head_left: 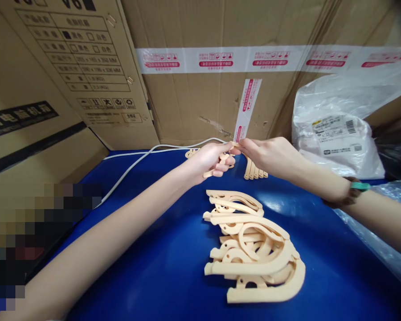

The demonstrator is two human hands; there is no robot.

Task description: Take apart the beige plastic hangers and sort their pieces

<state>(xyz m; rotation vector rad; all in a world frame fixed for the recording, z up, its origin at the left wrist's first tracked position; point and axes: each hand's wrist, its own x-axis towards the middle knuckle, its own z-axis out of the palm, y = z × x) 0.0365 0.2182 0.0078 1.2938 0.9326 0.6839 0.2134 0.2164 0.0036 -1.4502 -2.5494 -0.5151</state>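
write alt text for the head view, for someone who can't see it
The left hand and right hand together pinch a small cream plastic piece above a blue table. A pile of curved cream plastic parts lies nearer the camera, with cardboard boxes, a white cable and a white plastic bag behind.

Blue table (160, 267) lies open left; hook pile (254, 249) and cardboard boxes (194, 102) block.

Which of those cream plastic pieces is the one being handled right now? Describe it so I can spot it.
Start at the blue table and go to its far edge, by the cardboard boxes. The held piece is pinched between the left hand and right hand, raised, unlike the loose pile lying flat nearer you.
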